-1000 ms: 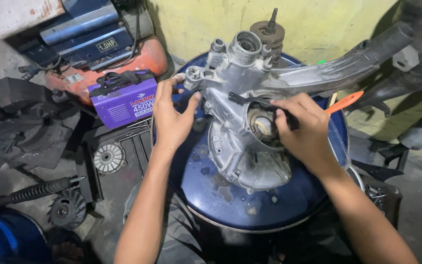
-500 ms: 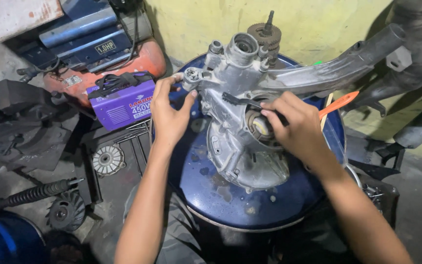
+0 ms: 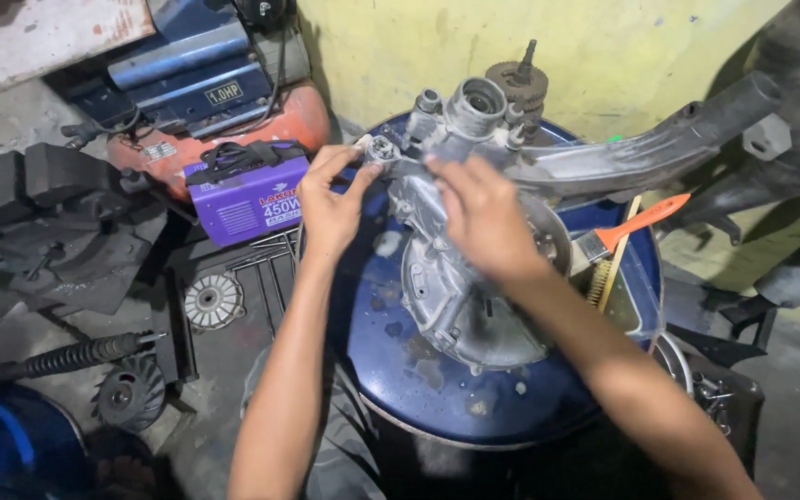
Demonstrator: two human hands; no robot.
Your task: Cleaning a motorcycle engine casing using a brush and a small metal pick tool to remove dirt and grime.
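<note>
Both hands on the grey engine casing, which lies on top of the blue drum. Left hand curls around the casing's small left boss, fingers closed on it. Right hand lies flat over the casing centre, hiding the bearing area; grip underneath can't be made out. Orange-handled brush sits just beside, bristles partly hidden.

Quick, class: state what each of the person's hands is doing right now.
Left hand: fingers pinch the left end of the grey engine casing.
Right hand: laid flat on the casing's top, fingers extended, gripping nothing visible.
</note>
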